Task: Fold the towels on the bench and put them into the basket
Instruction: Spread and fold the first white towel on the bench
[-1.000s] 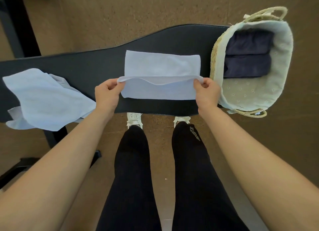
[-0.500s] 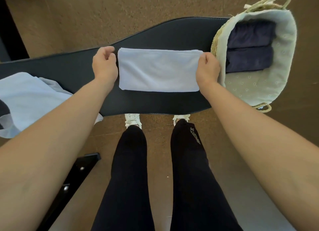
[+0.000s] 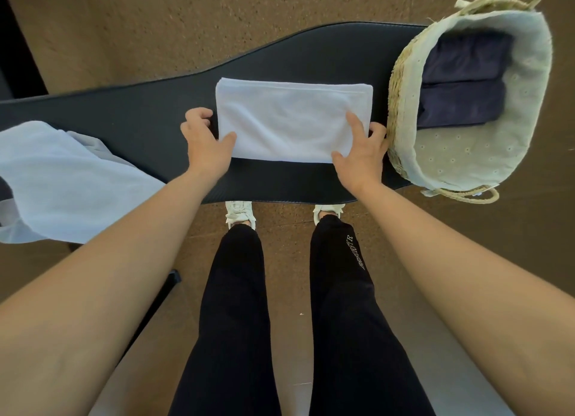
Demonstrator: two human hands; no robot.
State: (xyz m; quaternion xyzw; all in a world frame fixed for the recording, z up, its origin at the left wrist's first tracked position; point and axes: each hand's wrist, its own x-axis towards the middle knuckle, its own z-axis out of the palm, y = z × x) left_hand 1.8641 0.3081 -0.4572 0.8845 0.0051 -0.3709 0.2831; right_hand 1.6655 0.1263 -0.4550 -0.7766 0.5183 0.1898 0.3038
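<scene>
The job looked a little past halfway. Two dark towels (image 3: 463, 82) already lay folded side by side in the far part of the basket (image 3: 404, 110), which stood at the right end of the counter (image 3: 140, 113) and overhung it, the near part of its lining bare. A pale folded towel (image 3: 292, 120) lay flat in the middle of the counter as a neat rectangle, just beside the basket's woven wall but not yet in it. Whether it wanted one more fold across its length or was ready to go in could not be settled from its shape alone. At the left end a loose towel (image 3: 71, 179) of the same pale colour lay rumpled and unfolded, hanging over the counter's near edge, so at least one full fold and two placements remained. Both arms reached forward and down. The left hand (image 3: 205, 141) held the folded towel's left near corner, thumb laid on top and fingers curled at the edge. The right hand (image 3: 361, 154) held the right near corner, forefinger stretched along the top, thumb at the near edge, the other fingers curled down between the towel and the basket.
</scene>
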